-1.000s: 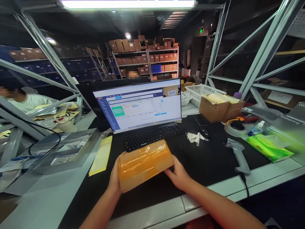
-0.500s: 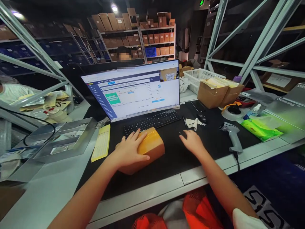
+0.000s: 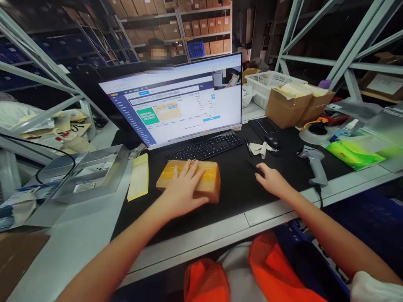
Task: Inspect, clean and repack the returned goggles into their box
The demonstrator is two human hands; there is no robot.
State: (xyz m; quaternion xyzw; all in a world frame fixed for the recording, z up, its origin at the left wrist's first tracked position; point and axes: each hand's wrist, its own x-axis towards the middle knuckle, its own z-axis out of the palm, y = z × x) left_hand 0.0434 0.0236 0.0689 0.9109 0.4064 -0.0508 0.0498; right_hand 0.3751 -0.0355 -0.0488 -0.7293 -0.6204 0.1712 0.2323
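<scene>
A small cardboard box (image 3: pixel 209 188) with yellow tape over its top lies on the black mat in front of the keyboard (image 3: pixel 204 147). My left hand (image 3: pixel 184 191) rests on it with fingers spread flat over the top and thumb along the near side. To the right of the box, my right hand (image 3: pixel 272 180) is closed, thumb and fingers pinching a slim black tool (image 3: pixel 254 167) that points away to the left. Its exact kind is too dark to make out. Beyond that hand lie a crumpled white label (image 3: pixel 260 149) and a black mouse (image 3: pixel 272 141).
A monitor (image 3: pixel 176 105) stands behind the keyboard. On the right are a barcode scanner (image 3: pixel 315 163), a tape dispenser (image 3: pixel 316 128), a green wipes pack (image 3: pixel 354 154) and open cartons (image 3: pixel 286 109). Yellow label sheets (image 3: pixel 138 178) and a grey tray (image 3: pixel 94 174) lie left. A person sits behind the monitor.
The view has tilted down. The box has turned so its long side runs more nearly across the mat, my left hand still on it. My right hand has moved right; the black tool now shows clearly.
</scene>
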